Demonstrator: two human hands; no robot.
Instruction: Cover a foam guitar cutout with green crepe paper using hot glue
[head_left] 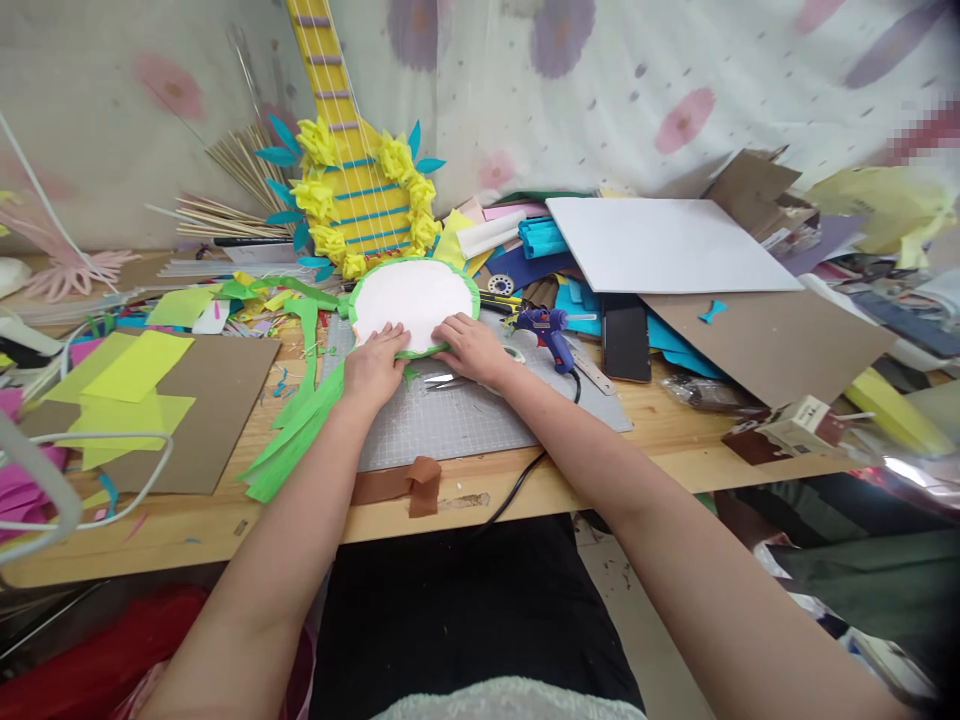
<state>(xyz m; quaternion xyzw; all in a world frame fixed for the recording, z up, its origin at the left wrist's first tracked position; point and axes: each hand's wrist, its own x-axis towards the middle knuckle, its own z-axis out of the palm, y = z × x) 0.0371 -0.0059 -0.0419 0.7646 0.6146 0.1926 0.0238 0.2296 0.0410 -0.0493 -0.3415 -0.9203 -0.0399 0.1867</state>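
Note:
A white oval panel (412, 297) with a green crepe paper rim lies on the grey cutting mat (442, 430). My left hand (379, 362) is closed on its near left edge, fingers on the white face. At the near right edge, my right hand (474, 348) grips the rim with bent fingers. Whatever the fingertips press underneath is hidden. Strips of green crepe paper (289, 450) hang to the left, beside my left forearm. Scissors (446, 381) lie on the mat between my wrists, partly covered by my right hand.
Behind the panel stands a yellow paper guitar (360, 190) with flowers. A blue glue gun (550, 333), its cord crossing the table edge, and a phone (626, 340) lie right. Cardboard (202, 420) with yellow sheets is left; a white board (667, 243) lies back right.

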